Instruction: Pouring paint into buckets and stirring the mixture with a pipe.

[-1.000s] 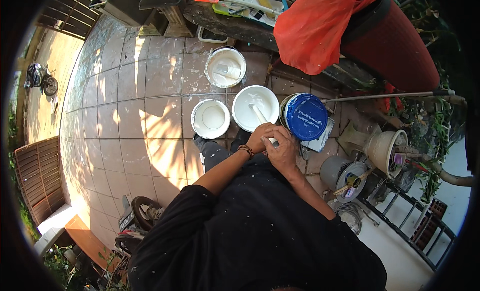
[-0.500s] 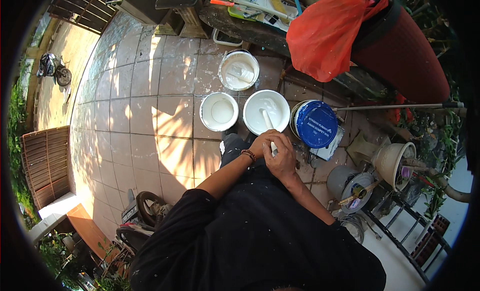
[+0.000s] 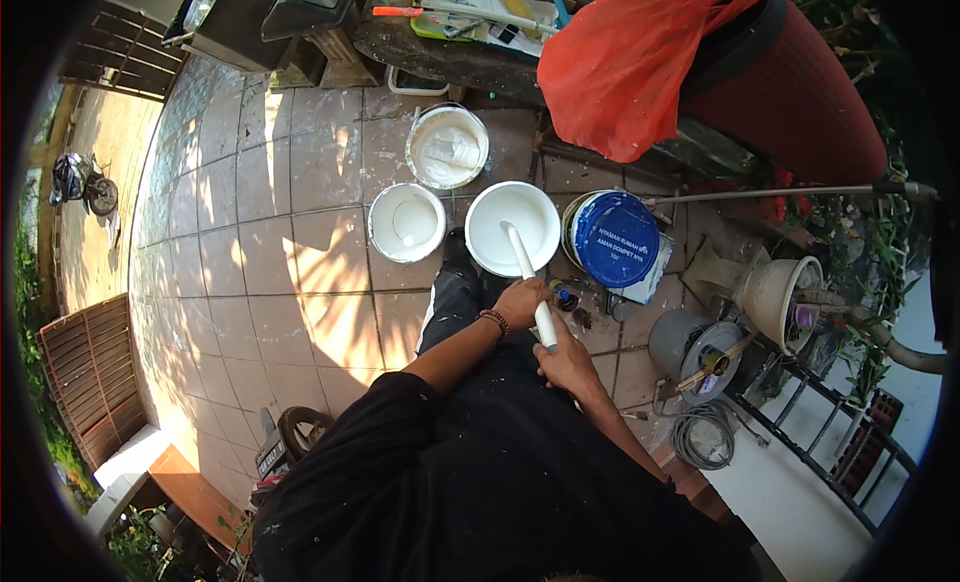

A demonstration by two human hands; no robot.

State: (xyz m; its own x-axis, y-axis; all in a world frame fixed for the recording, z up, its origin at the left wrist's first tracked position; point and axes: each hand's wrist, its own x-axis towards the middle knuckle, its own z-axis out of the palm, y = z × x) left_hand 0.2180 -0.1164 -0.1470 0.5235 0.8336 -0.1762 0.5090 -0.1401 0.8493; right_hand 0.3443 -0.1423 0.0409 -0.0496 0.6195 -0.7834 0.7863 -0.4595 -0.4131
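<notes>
My left hand [image 3: 518,306] grips a long white stick [image 3: 523,257] whose far end dips into a bucket of white paint [image 3: 480,207]. Lower down, my right hand [image 3: 565,361] is closed round the near end of the stick. Left of that bucket stands a white bucket [image 3: 385,222] with pale contents; behind them, another white bucket [image 3: 424,139] holds a pale, paint-coated item. To the right sits a pail with a blue lid [image 3: 615,237]. A small dark and yellow object [image 3: 563,298] lies just right of my left hand, near my feet.
A ledge [image 3: 430,57] at the back holds trays and tools, beside a red bag [image 3: 610,72] and a tall red pot [image 3: 790,92]. At right are a long pole [image 3: 760,194], planters, a ladder and coiled hose [image 3: 705,437]. Motorbike parts [image 3: 300,432] show lower left on the tiled floor.
My hands have moved down toward me along with the stick, the right one now lower than the left, showing more of the stick. A small dark and yellow object now shows beside them.
</notes>
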